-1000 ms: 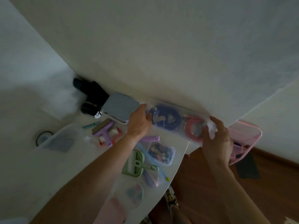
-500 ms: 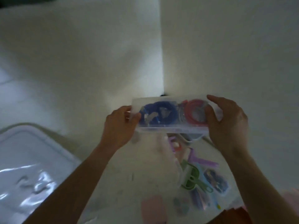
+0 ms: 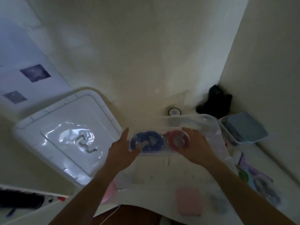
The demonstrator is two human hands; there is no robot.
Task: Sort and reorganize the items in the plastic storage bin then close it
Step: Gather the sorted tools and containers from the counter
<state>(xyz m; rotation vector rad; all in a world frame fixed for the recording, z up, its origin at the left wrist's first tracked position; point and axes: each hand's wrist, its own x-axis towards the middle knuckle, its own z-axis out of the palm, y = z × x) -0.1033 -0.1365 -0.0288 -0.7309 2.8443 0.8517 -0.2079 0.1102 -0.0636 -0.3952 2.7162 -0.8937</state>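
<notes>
Clear case (image 3: 159,142) lowered, blue and red coils inside, both hands gripping.

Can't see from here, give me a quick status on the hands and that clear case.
Left hand and right hand grip the ends of the clear case. Blue and red coils inside. White bin lid to the left, nothing blocking.

Left arm: bare, reaching up from the lower left edge toward the middle.
Left hand (image 3: 122,149): back toward the camera, thumb raised, fingers wrapped on the left end of a clear case (image 3: 159,142).
Right arm: bare, reaching in from the lower right corner.
Right hand (image 3: 195,146): back toward the camera, fingers curved over the case's right end, gripping it.
</notes>
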